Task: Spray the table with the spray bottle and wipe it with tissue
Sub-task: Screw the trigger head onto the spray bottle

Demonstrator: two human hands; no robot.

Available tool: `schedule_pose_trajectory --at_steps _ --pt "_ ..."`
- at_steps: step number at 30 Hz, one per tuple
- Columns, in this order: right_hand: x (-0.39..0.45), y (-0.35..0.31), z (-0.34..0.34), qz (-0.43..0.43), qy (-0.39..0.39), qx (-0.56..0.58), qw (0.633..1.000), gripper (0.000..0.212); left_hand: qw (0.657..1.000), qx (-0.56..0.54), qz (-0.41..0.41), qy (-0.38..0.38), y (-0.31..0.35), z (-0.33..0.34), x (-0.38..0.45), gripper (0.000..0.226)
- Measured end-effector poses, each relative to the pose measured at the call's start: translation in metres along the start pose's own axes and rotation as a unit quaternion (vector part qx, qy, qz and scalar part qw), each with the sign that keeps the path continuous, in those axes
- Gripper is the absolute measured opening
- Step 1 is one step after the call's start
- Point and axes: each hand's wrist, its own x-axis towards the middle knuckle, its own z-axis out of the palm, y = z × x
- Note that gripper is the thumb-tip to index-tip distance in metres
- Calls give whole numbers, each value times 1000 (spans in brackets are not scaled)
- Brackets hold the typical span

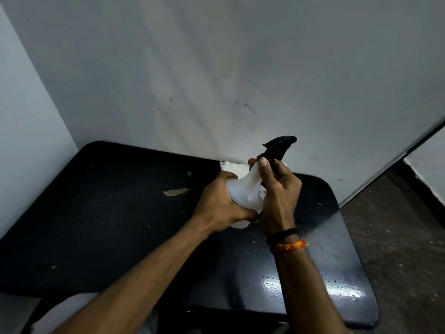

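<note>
Plain grey-white wall (pixel 216 68) fills most of the view, with a black table (pixel 96 225) pushed up against it and a brownish speckled floor (pixel 397 237) off at 3 o'clock. The tabletop is scuffed, has a torn scrap of tape or paper (pixel 176 191) stuck around the middle, and its near-right part is shiny with droplets.

The spray bottle (pixel 245 191) is held up over the table at roughly dead center. It's translucent white with a black trigger head (pixel 279 147). Long axis is tilted, base down toward 7 o'clock and head up toward 1 o'clock, and the nozzle looks like it points off to the left, though it's dark and kinda hard to be sure. Can't tell how much liquid is in it, the body is too milky.

Left hand (pixel 216 206) is wrapped around the lower body of the bottle, fingers curled tight on it. Right hand (pixel 279 191) grips the neck just under the head, thumb up. Black and orange thread bands (pixel 286 241) sit on the right wrist.

A wad of white tissue (pixel 232 168) lies on the table at the wall edge, just behind the bottle at 12 o'clock.
</note>
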Motion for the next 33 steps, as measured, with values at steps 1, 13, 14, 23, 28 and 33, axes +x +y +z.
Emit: schedule_pose_trajectory --at_steps 1,13,14,23,28,33 --pt "0 1 -1 0 2 -2 1000 11 1000 1 0 -2 0 1 0 91" --pt "10 -10 -18 67 -95 24 993 17 996 -17 -5 -83 3 -8 4 85" --pt "10 -9 -18 69 -83 24 994 16 997 -14 -4 -80 3 -7 4 83" --pt "4 1 -7 65 28 -17 997 19 998 57 34 -11 -3 -2 3 97" --pt "4 4 -4 66 47 -32 996 23 997 53 47 3 -4 1 2 93" --pt "0 5 0 56 125 -106 985 48 996 77 51 11 -8 3 5 100"
